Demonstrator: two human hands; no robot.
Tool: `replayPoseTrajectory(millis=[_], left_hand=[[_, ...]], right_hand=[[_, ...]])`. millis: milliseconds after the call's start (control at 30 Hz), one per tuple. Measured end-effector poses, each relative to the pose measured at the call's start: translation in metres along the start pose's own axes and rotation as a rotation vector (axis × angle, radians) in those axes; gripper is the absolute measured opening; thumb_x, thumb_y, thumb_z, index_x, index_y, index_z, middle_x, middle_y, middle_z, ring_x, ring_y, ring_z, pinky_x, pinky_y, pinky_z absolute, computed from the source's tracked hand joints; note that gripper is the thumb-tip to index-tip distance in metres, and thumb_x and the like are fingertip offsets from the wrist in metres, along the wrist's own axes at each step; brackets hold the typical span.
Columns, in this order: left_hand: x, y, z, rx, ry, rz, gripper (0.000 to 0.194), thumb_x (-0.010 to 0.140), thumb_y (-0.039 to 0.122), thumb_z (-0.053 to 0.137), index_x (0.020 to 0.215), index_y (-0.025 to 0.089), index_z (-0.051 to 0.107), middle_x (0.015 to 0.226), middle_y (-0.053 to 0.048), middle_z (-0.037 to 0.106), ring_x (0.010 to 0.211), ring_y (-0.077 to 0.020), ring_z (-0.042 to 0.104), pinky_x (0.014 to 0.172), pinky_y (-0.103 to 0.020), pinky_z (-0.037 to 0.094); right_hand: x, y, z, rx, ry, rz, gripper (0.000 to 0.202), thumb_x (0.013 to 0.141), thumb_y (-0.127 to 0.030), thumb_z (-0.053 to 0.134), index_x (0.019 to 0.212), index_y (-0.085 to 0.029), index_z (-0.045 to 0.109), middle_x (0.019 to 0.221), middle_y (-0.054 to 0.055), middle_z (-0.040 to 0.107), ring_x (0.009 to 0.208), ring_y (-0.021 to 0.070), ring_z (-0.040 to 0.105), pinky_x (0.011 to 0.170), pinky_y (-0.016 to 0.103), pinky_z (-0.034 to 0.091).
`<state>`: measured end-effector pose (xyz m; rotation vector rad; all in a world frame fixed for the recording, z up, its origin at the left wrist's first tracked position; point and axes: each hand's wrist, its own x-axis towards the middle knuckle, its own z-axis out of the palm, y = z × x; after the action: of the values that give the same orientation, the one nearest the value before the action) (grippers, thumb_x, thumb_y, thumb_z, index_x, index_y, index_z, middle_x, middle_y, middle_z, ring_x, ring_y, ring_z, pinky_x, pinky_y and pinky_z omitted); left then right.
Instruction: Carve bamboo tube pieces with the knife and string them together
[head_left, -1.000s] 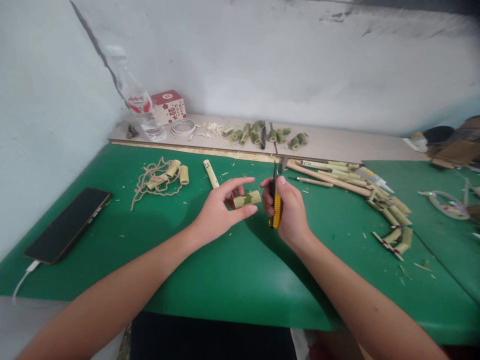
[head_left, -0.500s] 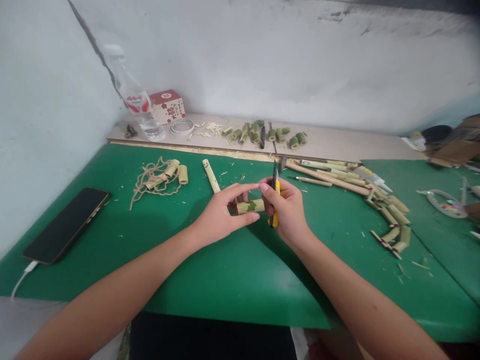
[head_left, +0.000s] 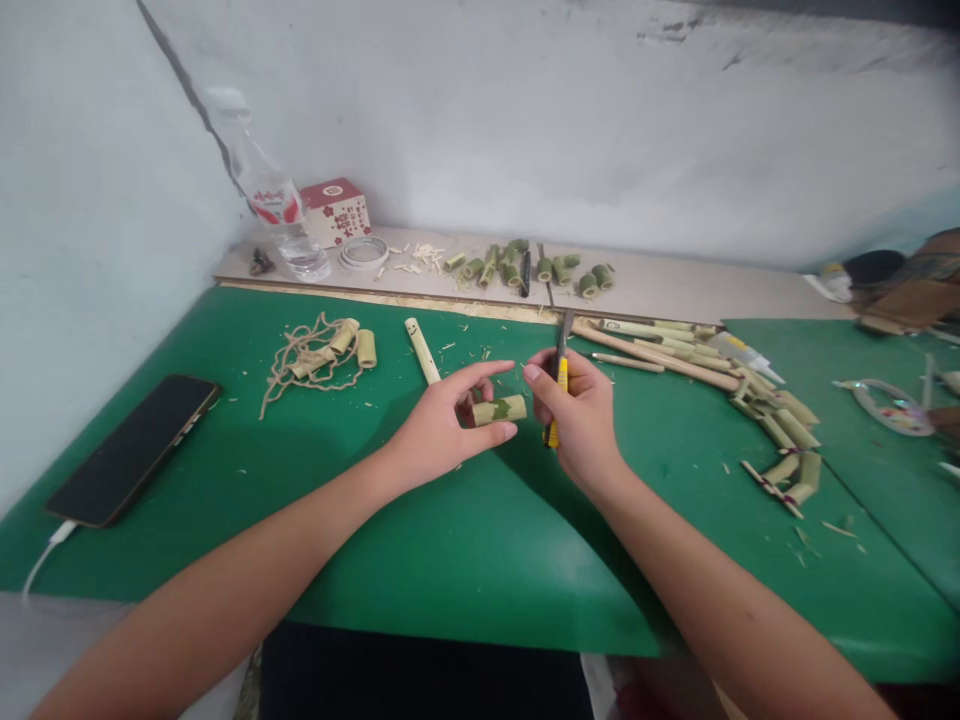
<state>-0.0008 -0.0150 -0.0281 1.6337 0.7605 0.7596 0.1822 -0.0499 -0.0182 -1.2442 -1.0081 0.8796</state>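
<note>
1. Above the green mat, I'm clamping a bamboo tube in the left hand, its right end protruding from the grip.
2. Also over the mat, I'm clasping a utility knife in the right hand.

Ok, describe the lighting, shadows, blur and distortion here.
Head view: pale sheen on the green table, dark shadow beside the right forearm; head view: print on the bottle too soft to read, but the bamboo piece shows its green patch; head view: the bottle leans, probably from lens distortion.
</note>
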Motion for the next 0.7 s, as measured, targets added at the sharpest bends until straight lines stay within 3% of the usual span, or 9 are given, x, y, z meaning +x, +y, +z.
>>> replayPoseTrajectory(millis=[100, 233, 333, 433, 500, 600, 700], left_hand=[[0.0, -0.001, 0.0, 0.154, -0.016, 0.022, 0.071, 0.084, 0.024, 0.083, 0.151, 0.028, 0.062, 0.106, -0.002, 0.068, 0.076, -0.013, 0.06, 0.074, -0.029, 0.055], [-0.001, -0.001, 0.002, 0.334, -0.038, 0.107, 0.064, 0.083, 0.022, 0.084, 0.144, 0.025, 0.066, 0.122, -0.008, 0.074, 0.106, -0.0251, 0.071, 0.097, -0.041, 0.059], [-0.002, -0.002, 0.004, 0.374, -0.071, 0.103, 0.057, 0.083, 0.026, 0.084, 0.138, 0.022, 0.069, 0.124, -0.01, 0.075, 0.112, -0.0292, 0.073, 0.1, -0.044, 0.059], [-0.002, -0.003, 0.004, 0.348, -0.093, 0.126, 0.062, 0.083, 0.026, 0.085, 0.143, 0.024, 0.066, 0.137, -0.012, 0.073, 0.124, -0.031, 0.07, 0.107, -0.045, 0.056], [-0.003, -0.002, 0.003, 0.329, -0.105, 0.107, 0.071, 0.084, 0.026, 0.084, 0.151, 0.026, 0.062, 0.134, -0.01, 0.073, 0.113, -0.0272, 0.072, 0.101, -0.042, 0.058], [-0.003, 0.001, 0.002, 0.313, -0.116, 0.037, 0.083, 0.086, 0.028, 0.081, 0.163, 0.029, 0.05, 0.113, -0.003, 0.072, 0.076, -0.015, 0.065, 0.08, -0.034, 0.056], [-0.003, 0.003, 0.001, 0.307, -0.102, 0.031, 0.084, 0.087, 0.028, 0.079, 0.165, 0.032, 0.047, 0.104, 0.001, 0.067, 0.067, -0.01, 0.055, 0.073, -0.029, 0.051]], right_hand=[[0.001, -0.003, -0.002, -0.166, -0.02, -0.13, 0.043, 0.075, -0.055, 0.091, 0.084, -0.024, 0.061, 0.066, -0.006, 0.051, 0.055, 0.0103, 0.04, 0.051, 0.026, 0.033], [-0.003, -0.002, -0.003, -0.435, -0.106, -0.236, 0.05, 0.071, -0.058, 0.094, 0.08, -0.025, 0.058, 0.059, -0.008, 0.043, 0.057, 0.0118, 0.036, 0.055, 0.027, 0.03], [-0.005, 0.001, -0.003, -0.546, -0.15, -0.284, 0.048, 0.075, -0.061, 0.089, 0.08, -0.025, 0.058, 0.06, -0.007, 0.045, 0.059, 0.0131, 0.038, 0.058, 0.029, 0.031], [-0.004, 0.002, -0.005, -0.581, -0.118, -0.298, 0.046, 0.079, -0.06, 0.086, 0.077, -0.025, 0.056, 0.06, -0.007, 0.046, 0.058, 0.0132, 0.036, 0.058, 0.03, 0.03], [0.0, 0.002, -0.008, -0.594, -0.077, -0.307, 0.045, 0.079, -0.056, 0.086, 0.076, -0.025, 0.055, 0.059, -0.007, 0.046, 0.058, 0.0128, 0.034, 0.057, 0.029, 0.029], [0.01, 0.003, -0.014, -0.592, 0.025, -0.3, 0.038, 0.081, -0.048, 0.083, 0.076, -0.025, 0.054, 0.06, -0.007, 0.047, 0.058, 0.0127, 0.035, 0.058, 0.029, 0.031], [0.019, 0.003, -0.019, -0.55, 0.119, -0.297, 0.029, 0.085, -0.041, 0.076, 0.076, -0.025, 0.054, 0.062, -0.006, 0.05, 0.058, 0.0134, 0.038, 0.058, 0.029, 0.033]])
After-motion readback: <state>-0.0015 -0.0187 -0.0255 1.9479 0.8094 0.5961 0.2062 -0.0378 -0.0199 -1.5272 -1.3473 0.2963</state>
